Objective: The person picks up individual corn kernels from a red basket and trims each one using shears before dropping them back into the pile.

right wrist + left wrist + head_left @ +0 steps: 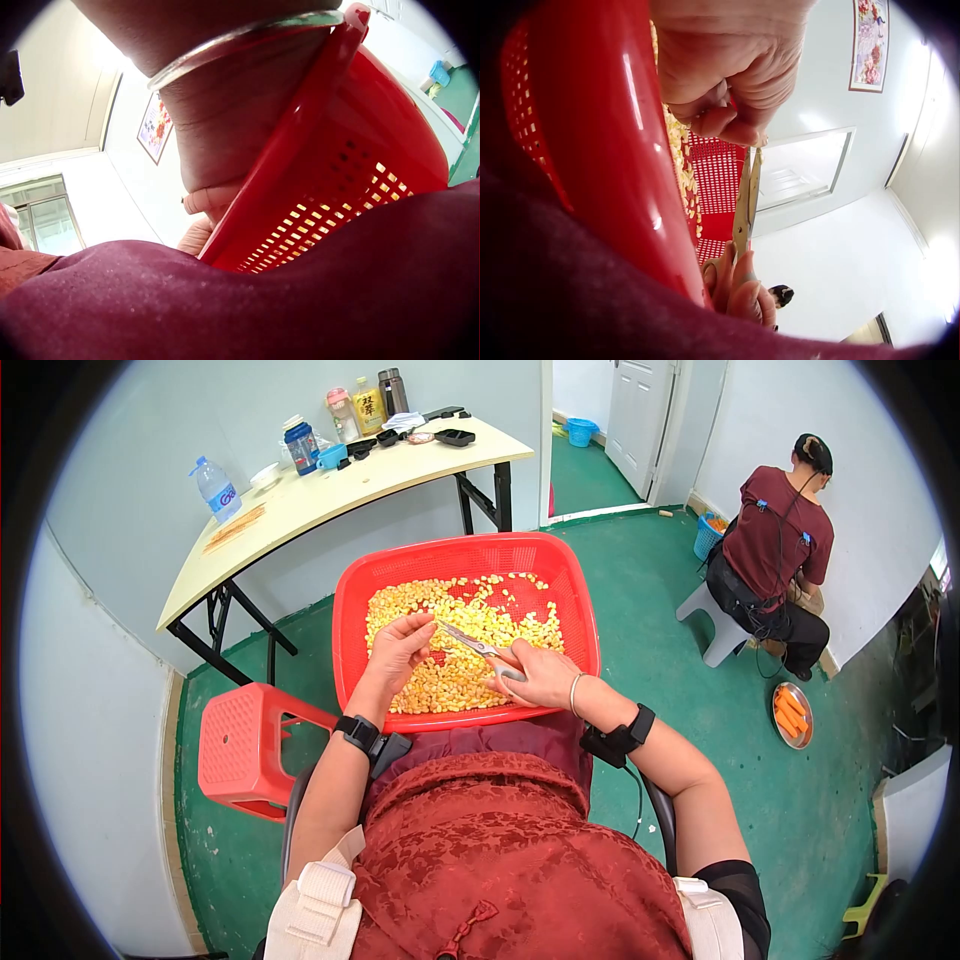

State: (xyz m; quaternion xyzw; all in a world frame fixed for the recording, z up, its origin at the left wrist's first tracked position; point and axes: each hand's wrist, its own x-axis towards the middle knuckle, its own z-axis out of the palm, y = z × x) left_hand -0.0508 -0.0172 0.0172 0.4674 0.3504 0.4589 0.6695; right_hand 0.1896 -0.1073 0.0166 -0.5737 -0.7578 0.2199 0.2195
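A red mesh basket (352,575) rests on the person's lap, with yellow corn kernels (440,690) spread over its bottom. Above the kernels the right hand (545,678) grips scissors (478,646) by their handles, the blades pointing toward the left hand. The left hand (402,645) pinches a tiny pale piece between thumb and fingertips, right at the blade tips. In the left wrist view the scissors (742,210) reach up to the left fingertips (751,135). The basket wall hides most of the right hand (206,199) in the right wrist view.
A red stool (240,745) stands left of the basket. Behind is a table (330,490) with bottles and small black items. At the right another person (780,540) sits on a grey stool, near a metal bowl (792,738) of orange pieces on the floor.
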